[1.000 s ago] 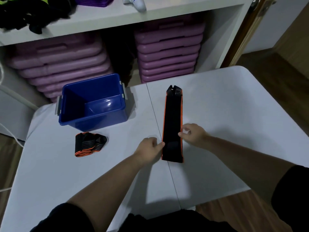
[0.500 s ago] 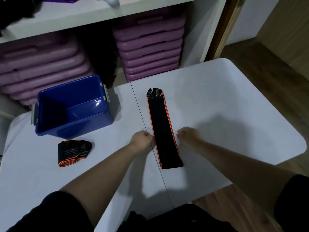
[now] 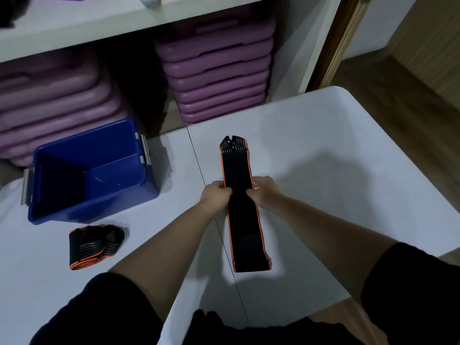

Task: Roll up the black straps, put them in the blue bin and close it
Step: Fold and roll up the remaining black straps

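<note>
A long black strap (image 3: pixel 242 220) with orange edges lies stretched out flat on the white table (image 3: pixel 323 170), running away from me. My left hand (image 3: pixel 216 194) pinches its left edge and my right hand (image 3: pixel 262 191) pinches its right edge, both about a third of the way down from the far end. A second black strap (image 3: pixel 95 245) lies loosely folded on the table left of my left arm. Behind it stands the blue bin (image 3: pixel 89 170), open, with nothing visible inside and no lid in view.
White shelving (image 3: pixel 99 23) rises behind the table, holding stacks of purple cases (image 3: pixel 219 70). The table's rounded right corner borders a wooden floor (image 3: pixel 410 115). The table's seam runs just left of the long strap.
Both hands moved forward along the strap and closed on its two edges; half a second ago they rested as fists beside it. The camera view also shifted.
</note>
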